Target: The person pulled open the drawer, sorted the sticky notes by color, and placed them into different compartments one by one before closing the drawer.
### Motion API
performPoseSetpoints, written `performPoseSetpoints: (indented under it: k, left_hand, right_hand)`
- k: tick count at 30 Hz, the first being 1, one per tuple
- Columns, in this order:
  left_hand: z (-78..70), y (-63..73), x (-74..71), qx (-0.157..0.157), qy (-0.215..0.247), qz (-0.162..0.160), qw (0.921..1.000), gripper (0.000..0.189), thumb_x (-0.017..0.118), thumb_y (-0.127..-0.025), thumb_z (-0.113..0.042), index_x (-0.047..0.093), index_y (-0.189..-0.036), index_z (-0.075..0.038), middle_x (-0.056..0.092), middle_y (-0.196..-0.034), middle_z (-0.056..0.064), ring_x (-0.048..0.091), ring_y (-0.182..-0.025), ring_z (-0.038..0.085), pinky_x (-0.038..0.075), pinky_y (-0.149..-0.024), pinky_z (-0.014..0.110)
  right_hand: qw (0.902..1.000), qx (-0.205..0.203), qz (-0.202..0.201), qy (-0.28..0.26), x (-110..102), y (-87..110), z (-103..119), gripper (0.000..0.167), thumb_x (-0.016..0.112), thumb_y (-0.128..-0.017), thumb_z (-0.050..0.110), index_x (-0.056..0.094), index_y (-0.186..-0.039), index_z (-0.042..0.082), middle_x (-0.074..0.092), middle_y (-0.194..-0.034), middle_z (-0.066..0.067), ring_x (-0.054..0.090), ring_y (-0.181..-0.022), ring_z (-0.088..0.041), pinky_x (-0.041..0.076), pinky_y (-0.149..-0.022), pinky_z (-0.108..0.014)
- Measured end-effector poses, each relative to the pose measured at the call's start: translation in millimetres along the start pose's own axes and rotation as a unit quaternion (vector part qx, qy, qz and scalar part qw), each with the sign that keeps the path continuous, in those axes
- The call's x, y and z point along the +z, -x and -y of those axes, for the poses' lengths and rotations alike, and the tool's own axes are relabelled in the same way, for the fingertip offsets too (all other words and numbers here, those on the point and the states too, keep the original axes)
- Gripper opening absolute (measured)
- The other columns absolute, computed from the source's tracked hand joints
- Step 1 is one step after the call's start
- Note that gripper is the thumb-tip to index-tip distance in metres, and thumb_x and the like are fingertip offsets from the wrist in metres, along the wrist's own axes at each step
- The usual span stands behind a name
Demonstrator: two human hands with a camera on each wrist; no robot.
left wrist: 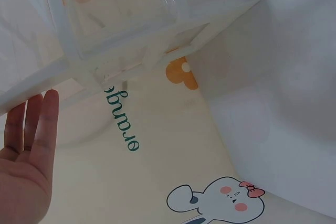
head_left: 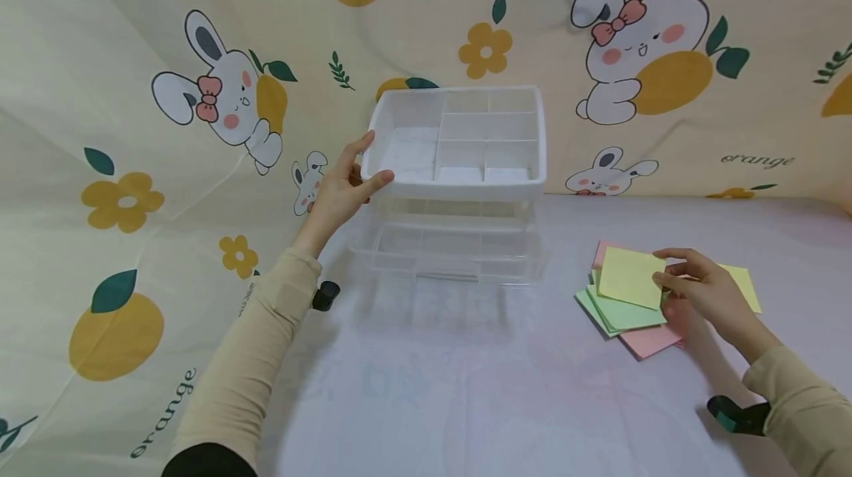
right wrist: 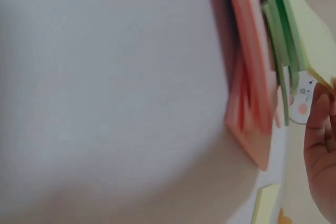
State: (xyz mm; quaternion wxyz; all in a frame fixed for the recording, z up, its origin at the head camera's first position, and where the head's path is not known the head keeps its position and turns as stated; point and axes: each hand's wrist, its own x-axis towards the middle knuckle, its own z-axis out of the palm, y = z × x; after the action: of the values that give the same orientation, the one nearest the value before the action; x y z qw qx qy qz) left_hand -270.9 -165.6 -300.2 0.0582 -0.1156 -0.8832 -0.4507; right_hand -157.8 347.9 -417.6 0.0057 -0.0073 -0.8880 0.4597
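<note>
A storage box point(head_left: 459, 190) with a white divided top tray and clear drawers stands at the back middle. My left hand point(head_left: 339, 188) holds the tray's left front corner, thumb on the front rim and fingers along the side. In the left wrist view, the fingers point(left wrist: 46, 129) of that hand reach up against the box's side. At the right, my right hand point(head_left: 702, 296) pinches a yellow sticky note point(head_left: 631, 277) by its right edge, thumb against index finger. This note is lifted over a fanned pile of green notes point(head_left: 629, 316) and pink notes point(head_left: 646, 342).
More yellow paper point(head_left: 742, 286) lies right of the pile, partly behind the right hand. A patterned cloth point(head_left: 413, 26) with rabbits and oranges hangs close behind the box and along the left. A pale cloth point(head_left: 426, 381) covers the table.
</note>
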Motion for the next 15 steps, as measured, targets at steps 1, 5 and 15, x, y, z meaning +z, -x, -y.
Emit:
performPoseSetpoints:
  k: [1, 5, 15]
  left_hand:
    - [0.2, -0.3, 0.0, 0.001, 0.0, 0.0, 1.0, 0.074, 0.06, -0.073, -0.068, 0.023, -0.137, -0.058, 0.046, -0.084, 0.006, 0.05, -0.073, 0.024, 0.041, -0.064, 0.029]
    - [0.7, -0.9, 0.2, 0.002, -0.001, 0.0, 1.0, 0.074, 0.06, -0.073, -0.068, 0.023, -0.136, -0.058, 0.046, -0.083, 0.006, 0.05, -0.072, 0.024, 0.04, -0.063, 0.029]
    - [1.5, -1.0, 0.3, 0.006, 0.008, 0.0, 1.0, 0.072, 0.061, -0.075, -0.065, 0.024, -0.136, -0.058, 0.045, -0.082, 0.006, 0.049, -0.07, 0.023, 0.04, -0.063, 0.028]
  right_hand:
    - [0.9999, -0.003, -0.006, -0.015, -1.0, 0.3, 1.2, 0.03, 0.058, -0.093, 0.024, 0.051, -0.122, 0.024, 0.055, -0.085, 0.019, 0.058, -0.069, 0.0, 0.05, -0.062, -0.017]
    - [0.9976, -0.01, -0.022, -0.065, -5.1, 1.3, 5.4, 0.03, 0.058, -0.092, 0.019, 0.054, -0.121, 0.026, 0.057, -0.084, 0.023, 0.059, -0.07, 0.002, 0.049, -0.063, -0.014]
    - [0.988, -0.03, -0.047, -0.144, -12.9, 2.1, 22.8, 0.03, 0.059, -0.091, 0.012, 0.052, -0.117, 0.025, 0.064, -0.085, 0.022, 0.059, -0.069, 0.002, 0.049, -0.063, -0.011]
